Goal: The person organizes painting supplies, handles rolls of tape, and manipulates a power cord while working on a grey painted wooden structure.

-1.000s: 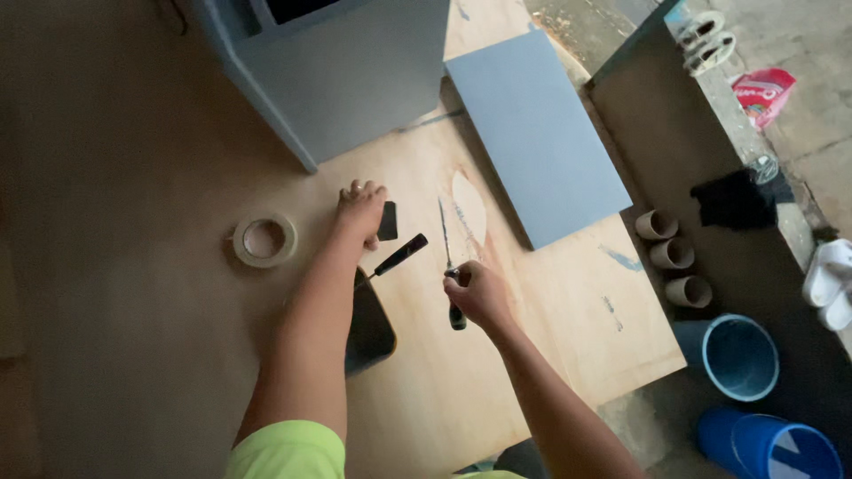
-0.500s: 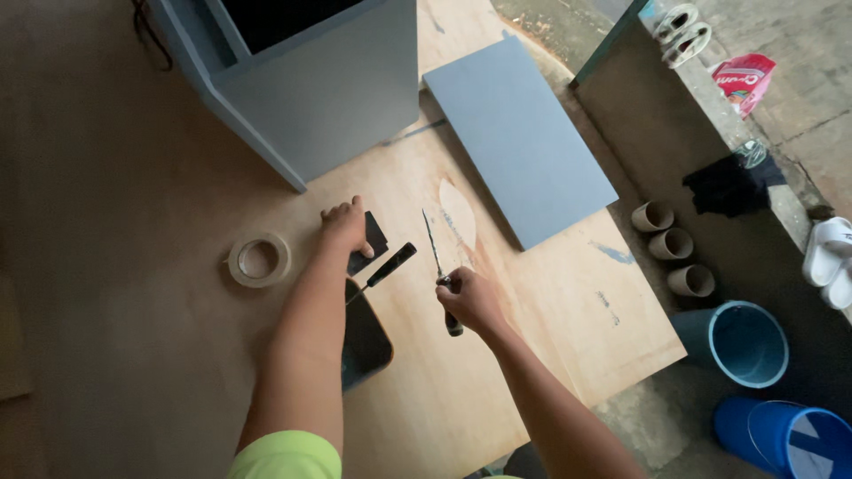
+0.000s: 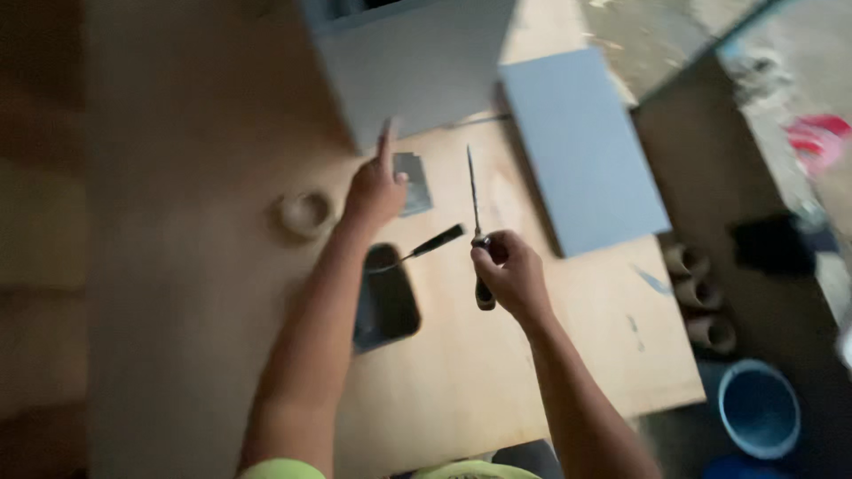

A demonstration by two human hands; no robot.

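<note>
A wooden surface (image 3: 497, 372) fills most of the view, which is blurred by motion. At its far edge a large grey cabinet (image 3: 417, 62) stands, and just to the right of it a flat grey panel (image 3: 581, 146) lies on the wood, its near corner reaching toward the right side. Beyond the right edge of the surface, lower down, a blue bucket (image 3: 759, 408) is seen, and near it three short cardboard tubes (image 3: 701, 297) are lined up in a row.

A dark rounded object (image 3: 386, 302) lies on the surface beneath the left forearm; what it is cannot be told. A roll of tape (image 3: 303, 213) lies flat to the left of the left wrist, apart from it. A small grey plate (image 3: 413, 184) lies just beside the left hand.

The left hand (image 3: 374, 191) is held near the front of the cabinet with the index finger stretched out and nothing gripped; the other fingers are loosely curled. The right hand (image 3: 508, 270) is closed around the dark handle of a screwdriver (image 3: 475, 222), whose thin shaft points away toward the cabinet, above the wood. A second, black-handled tool (image 3: 422, 248) lies on the surface between the two hands, touched by neither.
</note>
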